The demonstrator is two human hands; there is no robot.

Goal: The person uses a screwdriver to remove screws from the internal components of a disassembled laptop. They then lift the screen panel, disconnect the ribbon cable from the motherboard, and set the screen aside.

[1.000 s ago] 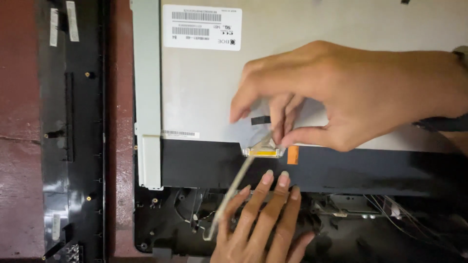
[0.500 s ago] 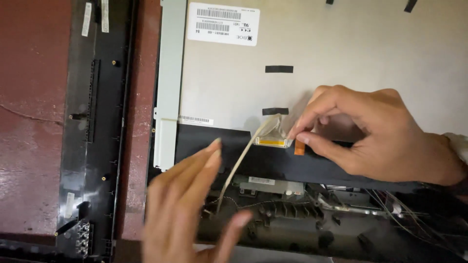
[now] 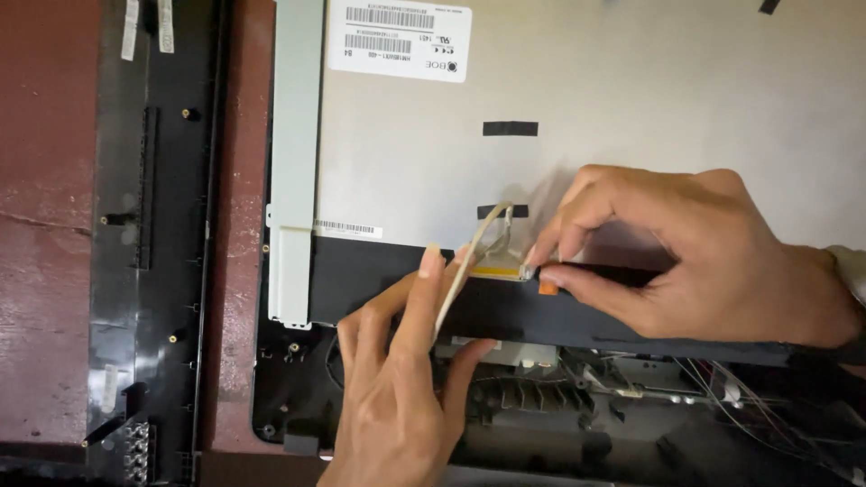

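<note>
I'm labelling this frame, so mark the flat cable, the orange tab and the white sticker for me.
flat cable (image 3: 454,290), head view, middle of the pale strip.
orange tab (image 3: 547,288), head view, its visible end by the right hand's fingertips.
white sticker (image 3: 398,37), head view, centre of the label on the panel.

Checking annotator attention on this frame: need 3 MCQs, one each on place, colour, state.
1. Where does the black frame strip lie?
A. left of the panel
B. on top of the panel
C. under the right hand

2. Colour of the small tab at the right hand fingertips?
A. blue
B. orange
C. green

3. What is the left hand doing?
A. resting flat on the table
B. touching the pale flat cable
C. out of view

A: it lies on the red table, beside the grey panel.
B: orange shows.
B: fingers meet the cable.
</note>
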